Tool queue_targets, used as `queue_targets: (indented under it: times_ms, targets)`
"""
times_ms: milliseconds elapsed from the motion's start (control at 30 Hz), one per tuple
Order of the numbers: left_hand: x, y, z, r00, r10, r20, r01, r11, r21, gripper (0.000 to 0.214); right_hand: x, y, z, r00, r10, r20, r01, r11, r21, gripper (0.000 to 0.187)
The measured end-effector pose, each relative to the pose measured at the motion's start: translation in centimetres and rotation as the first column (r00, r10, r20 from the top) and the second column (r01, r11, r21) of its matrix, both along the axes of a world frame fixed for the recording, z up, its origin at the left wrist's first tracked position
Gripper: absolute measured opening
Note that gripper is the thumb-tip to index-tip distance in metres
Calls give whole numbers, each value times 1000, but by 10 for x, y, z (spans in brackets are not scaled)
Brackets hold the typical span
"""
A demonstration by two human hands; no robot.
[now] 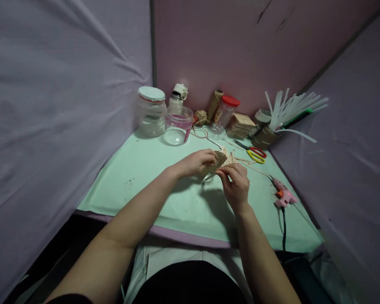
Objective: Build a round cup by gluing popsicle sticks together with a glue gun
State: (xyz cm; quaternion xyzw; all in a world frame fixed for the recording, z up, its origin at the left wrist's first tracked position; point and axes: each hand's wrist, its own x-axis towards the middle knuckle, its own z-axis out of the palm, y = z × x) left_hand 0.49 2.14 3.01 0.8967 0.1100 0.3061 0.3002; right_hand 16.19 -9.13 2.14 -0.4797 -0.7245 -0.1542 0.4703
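My left hand [196, 163] is closed on a small brown craft piece [221, 158] that looks like wood or cardboard with a ridged edge. The piece is tilted above the table, and my fingers cover part of it. With thumb and forefinger together, my right hand [236, 182] pinches a thin pale stick [209, 176] along the piece's lower edge. Whether stick and piece are joined cannot be made out. Just behind both hands lies a loose heap of pale wooden sticks [230, 158].
Scissors [256, 154] and a pink glue gun [284, 195] with a black cord lie to the right. Along the back stand a lidded jar [151, 113], an open clear tub [178, 126], a bottle [177, 96], twine [201, 117], a red-lidded container [224, 115], wooden squares [240, 125] and a holder [265, 137] of glue sticks.
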Motion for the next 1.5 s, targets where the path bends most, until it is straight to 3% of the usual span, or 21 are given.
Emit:
queue_targets:
  times_ms: [267, 1000, 1233, 1500]
  targets:
    - [0, 1, -2, 1000, -18, 16, 18, 1000, -4, 13, -2, 2, -2, 1000, -30, -2, 30, 999, -32, 19]
    - [0, 1, -4, 997, -48, 53, 49, 999, -21, 14, -2, 8, -10, 1000, -17, 20, 17, 1000, 14, 14]
    - [-1, 0, -1, 999, -32, 17, 32, 999, -37, 13, 0, 8, -11, 997, -68, 41, 68, 998, 0, 16]
    - [-2, -2, 2, 1000, -9, -2, 9, 998, -59, 13, -1, 6, -16, 986, -138, 93, 126, 984, 126, 6]
